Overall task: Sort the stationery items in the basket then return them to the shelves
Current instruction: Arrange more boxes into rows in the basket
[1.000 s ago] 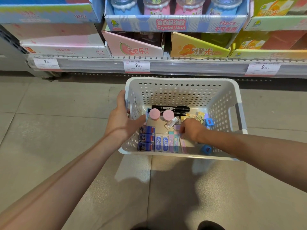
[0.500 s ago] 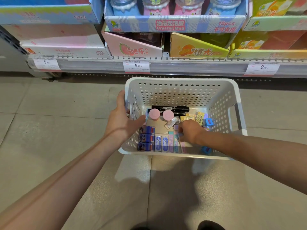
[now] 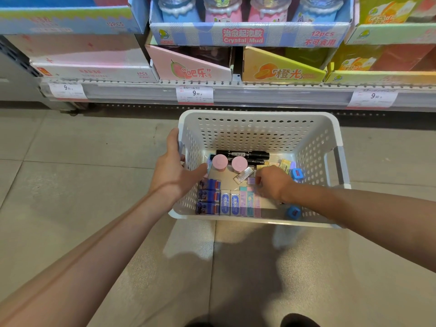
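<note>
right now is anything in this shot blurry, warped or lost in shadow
Head view: wide-angle bend bows the shelf edge and stretches both forearms toward the corners; the right hand is a little soft at its fingers, so what it holds, if anything, is unclear; the left hand gripping the basket is sharp; a dark shadow falls on the floor below the basket; no strong glare.

The grey tiled floor (image 3: 70, 185) carries a white perforated plastic basket (image 3: 257, 135), which stands just in front of the bottom shelf. That metal store shelf (image 3: 271, 94), edged with a clear price rail and three white 9.90 labels, holds cardboard display boxes side by side: a white and pink carton (image 3: 94, 60), a pink wedge-shaped box (image 3: 188, 67), a yellow-orange wedge-shaped box (image 3: 283, 69), with a blue checked "Crystal Mud" tray (image 3: 250, 36) stacked above them
</note>
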